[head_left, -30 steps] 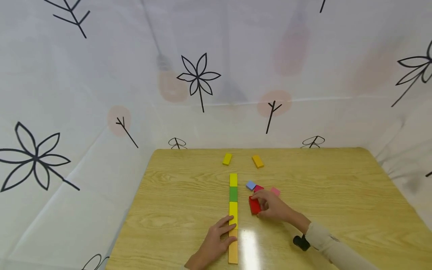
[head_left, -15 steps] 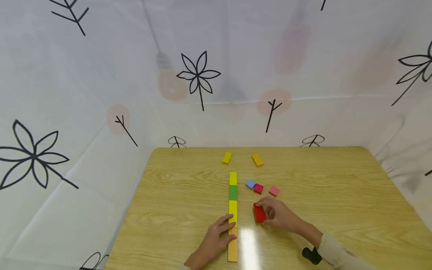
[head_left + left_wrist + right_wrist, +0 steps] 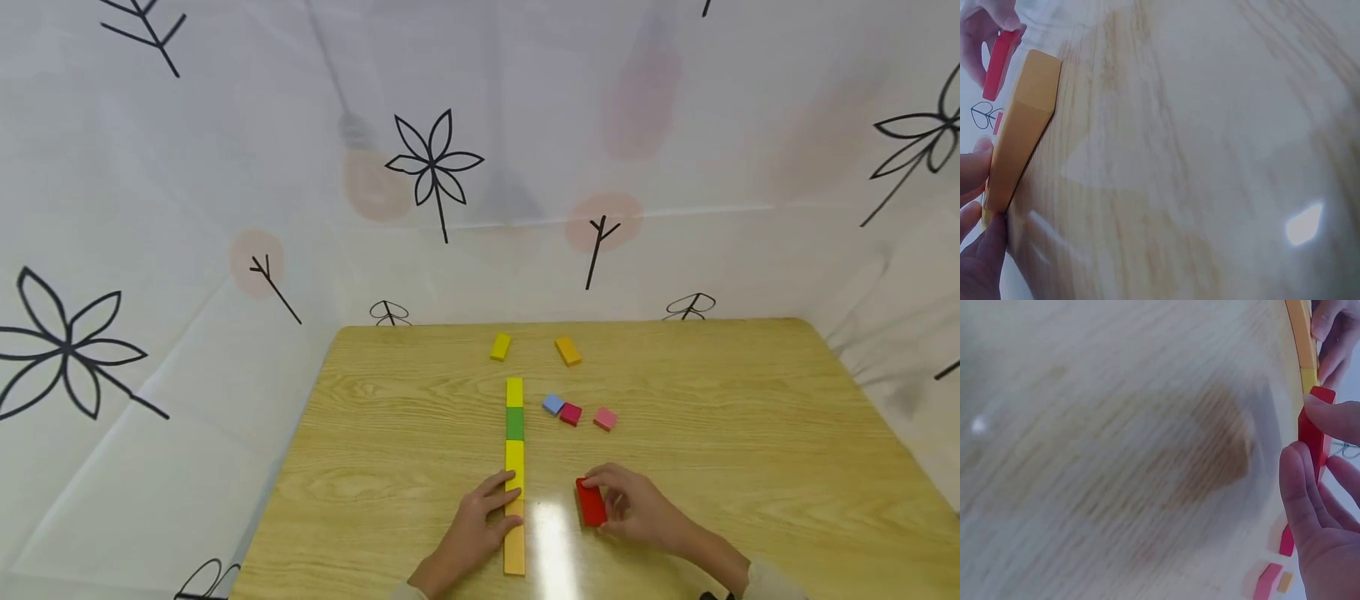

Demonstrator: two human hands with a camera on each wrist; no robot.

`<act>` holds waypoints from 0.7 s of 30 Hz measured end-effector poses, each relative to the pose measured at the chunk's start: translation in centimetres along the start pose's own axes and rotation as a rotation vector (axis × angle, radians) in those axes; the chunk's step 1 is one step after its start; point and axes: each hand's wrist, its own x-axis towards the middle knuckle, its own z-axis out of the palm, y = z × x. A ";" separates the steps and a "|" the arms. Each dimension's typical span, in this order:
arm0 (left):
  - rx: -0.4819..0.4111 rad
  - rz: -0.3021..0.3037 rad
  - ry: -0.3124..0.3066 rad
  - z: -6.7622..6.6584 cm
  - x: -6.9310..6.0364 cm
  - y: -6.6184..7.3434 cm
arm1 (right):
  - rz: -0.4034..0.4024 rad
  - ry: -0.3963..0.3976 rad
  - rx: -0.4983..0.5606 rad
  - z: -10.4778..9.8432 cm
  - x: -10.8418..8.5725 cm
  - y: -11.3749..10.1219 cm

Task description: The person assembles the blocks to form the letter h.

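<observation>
In the head view, a straight row of blocks runs away from me: an orange block (image 3: 514, 542), a long yellow block (image 3: 514, 457), a green block (image 3: 514, 423) and a small yellow block (image 3: 514, 392). My left hand (image 3: 476, 525) rests on the near part of this row, fingertips and thumb touching the orange and long yellow blocks. To the right of the row, my right hand (image 3: 637, 508) pinches a red block (image 3: 591, 503) between thumb and fingers. The right wrist view shows the red block (image 3: 1314, 434) tilted in that grip.
Beyond the right hand lie a blue block (image 3: 552, 404), a crimson block (image 3: 571, 414) and a pink block (image 3: 605, 418). Farther back are a yellow block (image 3: 501, 347) and an orange block (image 3: 567, 351). A patterned white cloth (image 3: 510, 275) rises behind the wooden table (image 3: 720, 400).
My right hand has drawn the red block toward me and slightly right, away from the crimson and blue blocks. The left hand stays on the row.
</observation>
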 end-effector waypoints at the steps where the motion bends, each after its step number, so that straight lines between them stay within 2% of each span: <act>1: 0.002 0.004 0.002 0.0 0.0 0.0 | -0.014 0.005 0.004 0.1 -0.2 -0.1; 4: -0.006 0.001 0.001 0.0 0.0 0.0 | -0.035 0.011 0.018 0.4 -0.7 -0.2; 13: -0.007 0.023 0.015 0.2 0.0 0.0 | -0.008 0.001 0.034 1.1 -1.9 -0.5; 21: -0.006 0.036 0.017 0.2 0.0 -0.1 | -0.058 0.036 0.018 2.1 -2.7 -0.4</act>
